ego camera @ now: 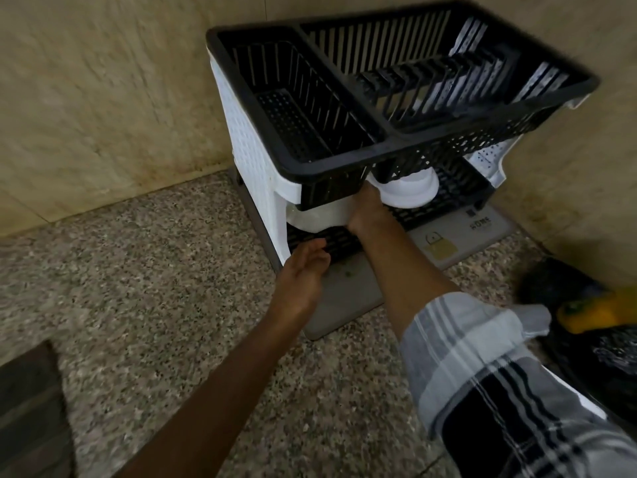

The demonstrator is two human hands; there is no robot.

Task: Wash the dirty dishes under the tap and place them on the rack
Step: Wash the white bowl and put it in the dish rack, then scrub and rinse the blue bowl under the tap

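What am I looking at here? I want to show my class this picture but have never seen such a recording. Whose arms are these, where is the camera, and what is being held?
There is no machine here. A person wears one camera on the head, looking down at their own arms. On the speckled counter stands a two-level dish rack on a grey mat. The right hand reaches into the lower level among white dishes: a plate and a bowl. Its fingers are hidden, so what it grips is unclear. The left hand hangs open by the lower shelf, holding nothing.

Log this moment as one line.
stage: racking | right hand: at white dish, lower rack tier | left hand: open, empty
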